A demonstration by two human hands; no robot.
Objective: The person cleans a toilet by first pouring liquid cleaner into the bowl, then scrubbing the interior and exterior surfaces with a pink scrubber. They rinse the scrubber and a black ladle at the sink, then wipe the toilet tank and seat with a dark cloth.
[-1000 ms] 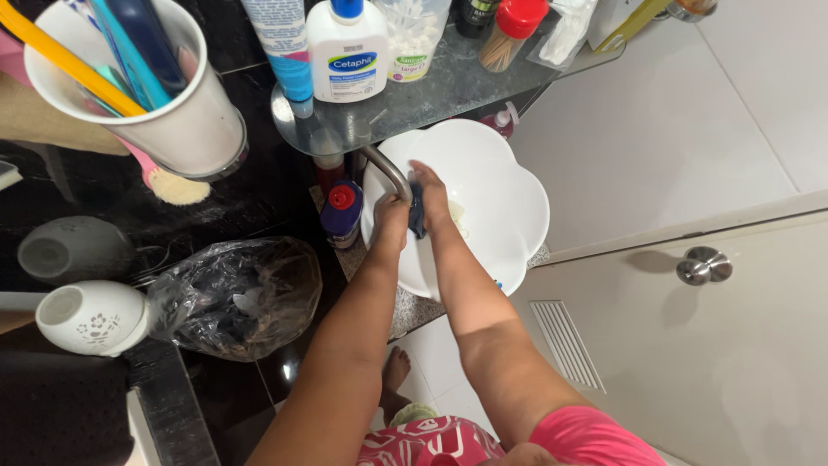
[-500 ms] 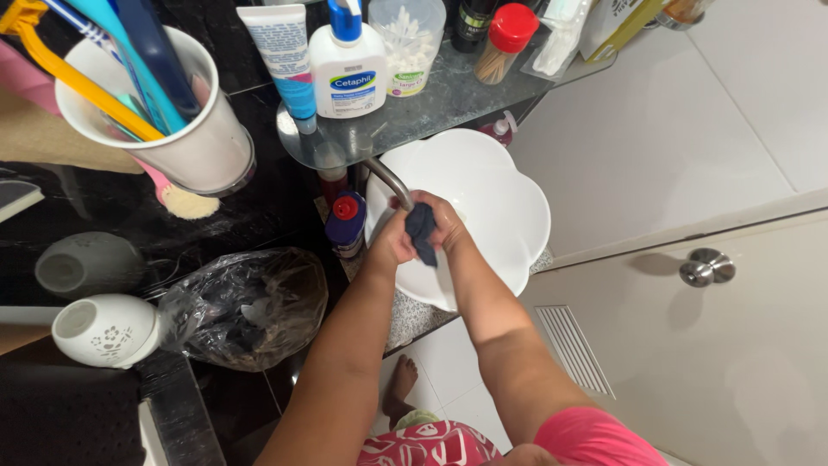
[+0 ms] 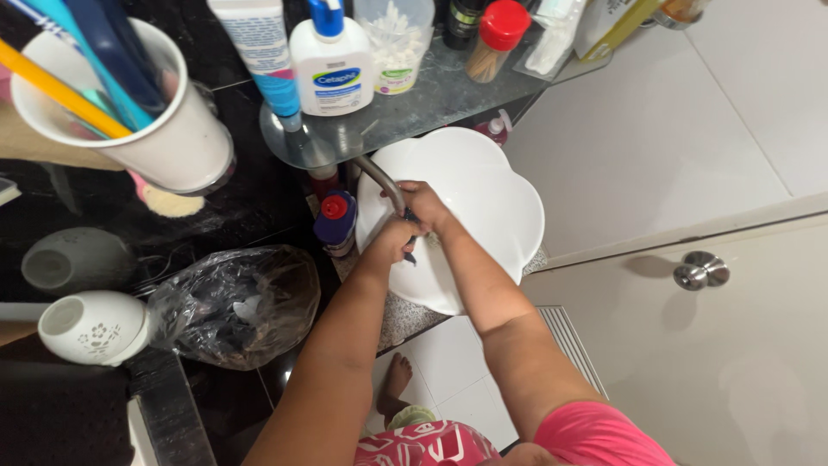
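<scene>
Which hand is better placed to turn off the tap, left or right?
Probably the right hand. It rests against the bent metal tap above the white basin. The left hand sits lower, closed on the dark cloth, so it looks less free.

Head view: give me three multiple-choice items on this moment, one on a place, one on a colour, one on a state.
1. Where are both hands?
A. over the white basin
B. on the door knob
C. in the plastic bag

2. What colour is the cap of the bottle left of the basin?
A. green
B. red
C. yellow

3. How is the dark cloth?
A. spread flat
B. hanging on a hook
C. bunched between the hands

Answers:
1. A: left hand and right hand meet above the white basin.
2. B: the bottle has a red cap.
3. C: the dark cloth barely shows between both grips.
</scene>
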